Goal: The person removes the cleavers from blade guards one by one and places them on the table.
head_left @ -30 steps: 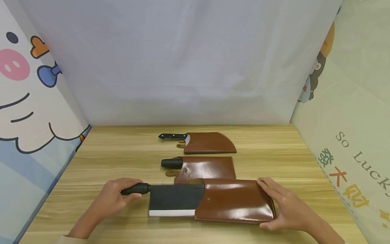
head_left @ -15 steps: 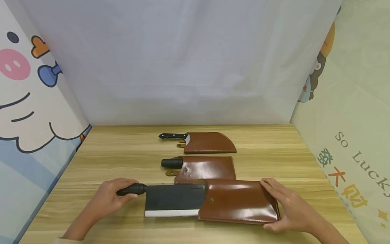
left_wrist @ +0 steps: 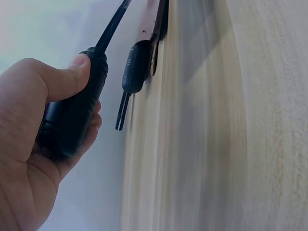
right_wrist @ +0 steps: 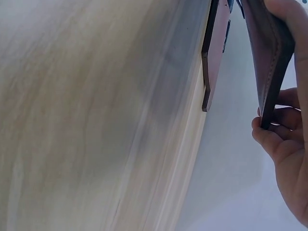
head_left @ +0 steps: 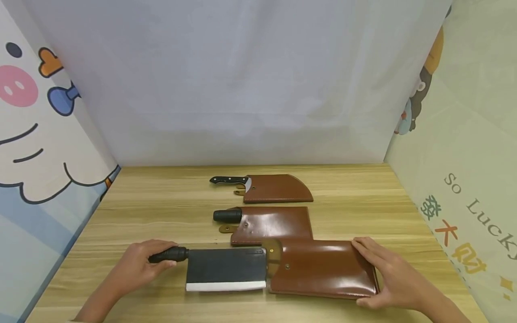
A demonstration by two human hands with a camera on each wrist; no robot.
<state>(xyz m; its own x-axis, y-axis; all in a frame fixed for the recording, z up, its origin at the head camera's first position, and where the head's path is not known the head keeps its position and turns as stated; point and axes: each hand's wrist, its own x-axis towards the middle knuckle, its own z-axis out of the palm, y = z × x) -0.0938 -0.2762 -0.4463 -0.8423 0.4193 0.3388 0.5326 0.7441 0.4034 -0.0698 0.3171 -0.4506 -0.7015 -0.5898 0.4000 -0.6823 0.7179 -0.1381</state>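
At the front of the table, my left hand (head_left: 139,264) grips the black handle of a cleaver (head_left: 226,268). Its dark, broad blade with a bright lower edge is fully in sight, the tip end beside the mouth of a brown leather sheath (head_left: 323,269). Over the sheath's far right end lies my right hand (head_left: 389,276), thumb on the near edge and fingers on the back edge. In the left wrist view the thumb presses along the cleaver handle (left_wrist: 72,110). The right wrist view shows fingers curled round the sheath's end (right_wrist: 269,62), which is raised off the table.
Behind lies a second cleaver in a brown sheath (head_left: 278,224), its black handle (head_left: 227,216) pointing left. Farther back is a sheathed knife with a riveted black handle (head_left: 229,180) and a curved sheath (head_left: 278,188). The wooden table (head_left: 141,202) ends at a white cloth backdrop (head_left: 250,89).
My left hand has drawn the cleaver leftward, and its blade has come out of the sheath. The right hand has shifted slightly right with the sheath, and a tan strap now shows at its mouth.
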